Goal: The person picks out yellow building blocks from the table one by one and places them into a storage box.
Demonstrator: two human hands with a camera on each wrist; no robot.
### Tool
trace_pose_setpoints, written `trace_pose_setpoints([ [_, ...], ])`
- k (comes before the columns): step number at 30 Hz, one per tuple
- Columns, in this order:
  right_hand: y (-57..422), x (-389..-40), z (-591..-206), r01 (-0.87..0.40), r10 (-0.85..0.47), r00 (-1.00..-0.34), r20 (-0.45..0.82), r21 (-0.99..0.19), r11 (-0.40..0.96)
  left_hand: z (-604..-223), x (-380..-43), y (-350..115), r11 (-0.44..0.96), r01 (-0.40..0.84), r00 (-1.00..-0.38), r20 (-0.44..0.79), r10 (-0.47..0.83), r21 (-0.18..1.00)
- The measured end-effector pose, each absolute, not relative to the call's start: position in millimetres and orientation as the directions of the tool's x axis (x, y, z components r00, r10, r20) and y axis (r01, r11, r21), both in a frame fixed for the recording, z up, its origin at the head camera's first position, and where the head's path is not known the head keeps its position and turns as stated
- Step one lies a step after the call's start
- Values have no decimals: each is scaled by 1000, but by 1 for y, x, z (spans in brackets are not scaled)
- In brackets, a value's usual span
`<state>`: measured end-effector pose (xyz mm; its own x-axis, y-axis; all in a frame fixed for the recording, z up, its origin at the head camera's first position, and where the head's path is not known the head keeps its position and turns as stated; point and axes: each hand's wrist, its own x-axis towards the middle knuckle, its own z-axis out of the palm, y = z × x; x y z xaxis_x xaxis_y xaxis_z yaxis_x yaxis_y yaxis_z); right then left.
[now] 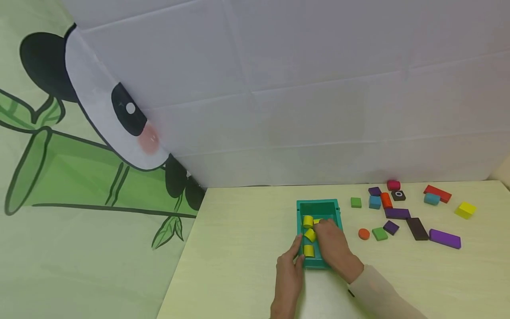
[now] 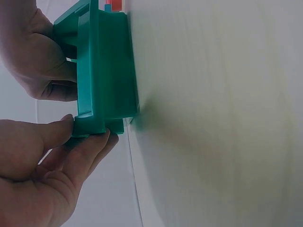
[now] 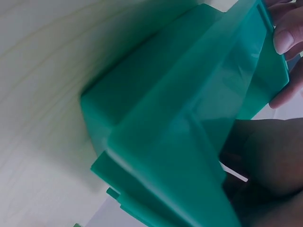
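A green plastic bin [image 1: 316,263] stands on the table with several yellow cylinder blocks [image 1: 308,250] inside. My left hand [image 1: 288,270] grips its near left rim; in the left wrist view the thumb and fingers [image 2: 87,151] pinch the bin's edge from both sides. Reaching over the right wall, my right hand [image 1: 334,246] has its fingers bent down into the bin, beside a partly covered yellow block [image 1: 317,220]. Its fingertips are hidden by the hand and bin wall, so whether they hold a block cannot be seen. The right wrist view shows the bin wall [image 3: 156,109] up close.
Right of the bin lie scattered blocks: a green square [image 1: 356,202], an orange disc [image 1: 364,234], a blue block [image 1: 374,202], a dark plank [image 1: 417,229], a purple bar [image 1: 445,239], a red bar [image 1: 437,193] and a yellow cube [image 1: 465,210]. A white cloth [image 1: 279,110] hangs behind the table.
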<state>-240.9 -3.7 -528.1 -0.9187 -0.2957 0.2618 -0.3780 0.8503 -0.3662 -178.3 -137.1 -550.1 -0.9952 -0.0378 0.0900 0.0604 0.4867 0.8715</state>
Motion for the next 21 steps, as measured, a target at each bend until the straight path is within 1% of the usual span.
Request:
trace_pose_setpoints([
  [11,-5,-242,-529,-371,-304,-925,229,-365,854,-552,-179,-137,491,87,-992,123,-41,867],
  [21,-4,-244,-530,-386,-314,-917,245,-349,854,-554,-181,-137,488,89,-991,124,-41,868],
])
